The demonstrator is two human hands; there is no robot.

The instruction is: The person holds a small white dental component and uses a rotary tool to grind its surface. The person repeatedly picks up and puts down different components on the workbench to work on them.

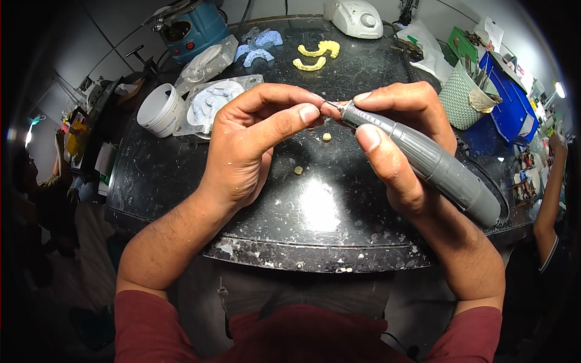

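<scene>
My right hand (394, 172) is wrapped round a dark grey rotary handpiece (433, 158), its thin bur tip pointing left toward my other hand. Thumb and index finger of my left hand (247, 138) are pinched together at that tip. Whatever small piece they hold is covered by the fingertips. On the bench below the hands lies a small cream tooth-like piece (327, 137). A second small beige piece (298, 170) rests nearer to me. From the handpiece's rear end a dark cord (501, 196) curves away at the right.
The black bench (272, 209) is speckled with dust. At the left stand a white tub (160, 110) and a mould with grey-white material (209, 109). Blue pieces (259, 47), yellow arches (319, 53), a white control box (357, 19) and a tool basket (461, 97) sit beyond.
</scene>
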